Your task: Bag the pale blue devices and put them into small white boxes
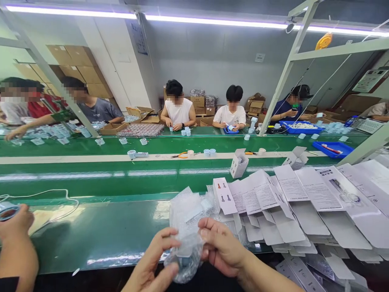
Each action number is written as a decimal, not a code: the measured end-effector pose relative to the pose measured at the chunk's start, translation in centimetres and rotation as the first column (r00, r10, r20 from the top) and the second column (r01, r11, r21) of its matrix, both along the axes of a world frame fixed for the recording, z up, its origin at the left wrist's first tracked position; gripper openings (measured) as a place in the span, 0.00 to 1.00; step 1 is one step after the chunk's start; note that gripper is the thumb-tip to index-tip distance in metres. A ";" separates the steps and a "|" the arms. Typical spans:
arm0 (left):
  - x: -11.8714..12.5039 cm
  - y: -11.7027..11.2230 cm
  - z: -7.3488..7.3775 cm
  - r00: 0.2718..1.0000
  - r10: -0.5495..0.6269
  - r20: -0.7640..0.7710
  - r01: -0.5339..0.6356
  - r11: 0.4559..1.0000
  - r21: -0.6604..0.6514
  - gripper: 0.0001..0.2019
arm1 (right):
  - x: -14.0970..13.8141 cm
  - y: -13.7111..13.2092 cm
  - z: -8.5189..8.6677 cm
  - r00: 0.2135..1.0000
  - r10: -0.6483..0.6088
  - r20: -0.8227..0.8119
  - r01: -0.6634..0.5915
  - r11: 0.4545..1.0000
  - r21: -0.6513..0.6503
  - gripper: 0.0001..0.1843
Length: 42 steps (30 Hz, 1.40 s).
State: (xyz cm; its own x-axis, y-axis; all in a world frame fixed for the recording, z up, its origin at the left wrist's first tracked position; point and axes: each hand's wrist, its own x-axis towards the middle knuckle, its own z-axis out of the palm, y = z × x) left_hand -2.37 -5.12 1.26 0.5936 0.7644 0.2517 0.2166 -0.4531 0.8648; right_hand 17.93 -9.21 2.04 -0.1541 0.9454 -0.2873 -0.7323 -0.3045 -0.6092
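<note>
A clear bubble-wrap bag (pixel 187 261) with a blue-grey item inside is between my two hands, over the near edge of the green table. My left hand (pixel 156 259) grips its left side, thumb low and fingers above. At its upper right, my right hand (pixel 220 247) pinches the plastic between thumb and fingers. The item inside is blurred by the wrap, so its kind cannot be made out. Just beyond, more bubble-wrap bags (pixel 184 202) lie on the table, one with a pale blue item in it.
Flat printed white cartons (pixel 291 184) overlap on the right. One upright box (pixel 239 163) stands by the green conveyor belt (pixel 152 178). At far left, another person's hand (pixel 18 221) holds a light blue ring-shaped part near a white cable (pixel 71 198). Several co-workers sit across the line.
</note>
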 end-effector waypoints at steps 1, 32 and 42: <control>0.2 0.0 -0.6 0.999 -0.015 0.041 0.016 1.000 -0.011 0.28 | -0.3 0.2 0.4 0.999 -0.001 -0.036 0.001 1.000 -0.012 0.29; 7.2 15.7 2.2 0.549 0.667 0.504 -0.138 0.667 -0.732 0.32 | 16.9 16.3 2.9 -0.539 -0.226 0.812 -0.095 0.973 0.208 0.24; 14.5 24.2 -2.5 0.675 0.561 0.478 -0.221 0.773 -0.594 0.31 | 15.9 34.2 -1.3 -0.184 -0.097 0.978 -0.517 0.856 -0.012 0.20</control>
